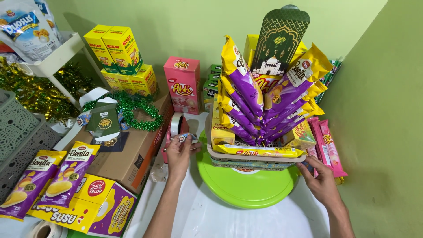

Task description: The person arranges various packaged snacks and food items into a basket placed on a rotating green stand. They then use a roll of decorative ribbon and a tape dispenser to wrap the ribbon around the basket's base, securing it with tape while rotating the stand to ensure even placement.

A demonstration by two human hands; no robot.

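A gift stack of snack packs (264, 101) stands in a shallow basket tray (251, 159) on an upturned lime-green plastic lid (246, 185). Purple-and-yellow biscuit packs fan upward around a dark green card with a mosque picture (281, 42). My left hand (180, 152) pinches a small patterned sticker or tag (184, 138) just left of the tray, near a roll of clear tape (176, 124). My right hand (319, 178) touches the tray's lower right corner, beside pink wafer packs (328, 147).
A cardboard box (132, 152) at left carries green tinsel (139, 110) and dark cards. Yellow boxes (121, 55), a pink box (183, 83), loose purple snack packs (48, 176), grey woven baskets (17, 136) and a white shelf (53, 57) crowd the left. Green walls close the right.
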